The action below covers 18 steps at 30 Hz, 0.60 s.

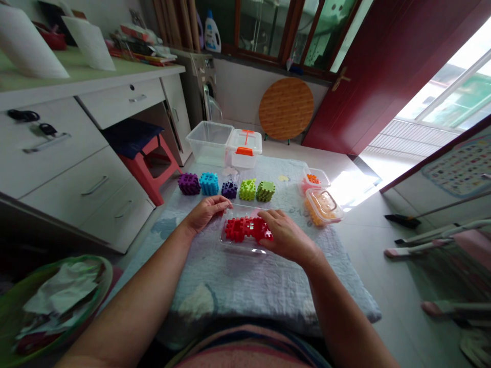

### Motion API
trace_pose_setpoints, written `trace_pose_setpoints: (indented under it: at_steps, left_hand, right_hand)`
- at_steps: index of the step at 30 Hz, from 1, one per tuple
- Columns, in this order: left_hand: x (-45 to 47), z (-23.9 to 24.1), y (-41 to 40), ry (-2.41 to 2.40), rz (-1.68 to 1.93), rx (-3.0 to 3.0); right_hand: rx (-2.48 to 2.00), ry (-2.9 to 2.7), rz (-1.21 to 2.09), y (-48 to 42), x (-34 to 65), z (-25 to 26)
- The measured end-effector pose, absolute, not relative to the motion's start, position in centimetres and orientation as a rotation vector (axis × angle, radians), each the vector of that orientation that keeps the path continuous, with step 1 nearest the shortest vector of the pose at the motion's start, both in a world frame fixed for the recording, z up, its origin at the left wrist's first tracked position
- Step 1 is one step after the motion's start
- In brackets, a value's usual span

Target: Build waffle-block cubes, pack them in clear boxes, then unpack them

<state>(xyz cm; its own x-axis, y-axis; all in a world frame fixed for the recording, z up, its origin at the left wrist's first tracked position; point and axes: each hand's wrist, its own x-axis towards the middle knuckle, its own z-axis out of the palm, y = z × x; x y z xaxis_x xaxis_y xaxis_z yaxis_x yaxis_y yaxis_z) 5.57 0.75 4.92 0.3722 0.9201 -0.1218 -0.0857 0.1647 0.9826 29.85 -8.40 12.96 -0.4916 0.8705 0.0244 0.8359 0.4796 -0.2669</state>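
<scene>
Now pinching the clear rectangular plastic tray [245, 250] with the left hand [207, 210], gripping red notched plastic pieces [236, 229] with the right hand [287, 236], ideally steadying both gently.

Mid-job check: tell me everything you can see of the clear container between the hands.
The clear container looks like thin, see-through plastic, shallow and roughly rectangular, with glare along its near edge. It lies flat on the pale patterned cloth, with red notched pieces in it. The left hand is at its far-left corner, seemingly touching the rim. The right hand reaches over its right side, around the pieces' right end, hiding part of that edge.
</scene>
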Motion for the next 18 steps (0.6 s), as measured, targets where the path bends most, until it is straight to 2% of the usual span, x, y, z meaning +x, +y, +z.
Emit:
trace_pose_setpoints:
  at_steps: [18]
  left_hand:
    - [5.6,5.1,0.7,0.933,0.880,1.205]
  right_hand:
    - [-1.557,-2.579,0.289,-7.4,26.2,12.1]
